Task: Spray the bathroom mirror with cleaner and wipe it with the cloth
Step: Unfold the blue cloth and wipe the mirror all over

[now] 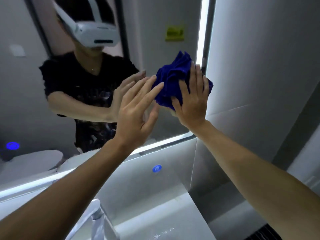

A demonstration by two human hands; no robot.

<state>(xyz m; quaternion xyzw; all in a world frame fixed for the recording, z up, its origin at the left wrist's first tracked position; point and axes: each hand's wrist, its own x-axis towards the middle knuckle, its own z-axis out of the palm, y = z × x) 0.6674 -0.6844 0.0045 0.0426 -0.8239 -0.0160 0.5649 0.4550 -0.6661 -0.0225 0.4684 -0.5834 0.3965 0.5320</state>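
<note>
A crumpled dark blue cloth [170, 78] is pressed against the mirror [149, 40] near its lit right edge. My right hand [192, 99] lies flat over the cloth with straight fingers and pushes it onto the glass. My left hand [138, 108] is raised just left of the cloth, fingers straight and spread, its fingertips touching the cloth's left side. The mirror reflects both hands, the cloth and my upper body. No spray bottle is in view.
A lit strip [201, 32] runs along the mirror's right and bottom edges. Grey tiled wall [259, 58] stands to the right. Below are a chrome tap [97, 215], a white basin [155, 222] and a round blue sticker [157, 169].
</note>
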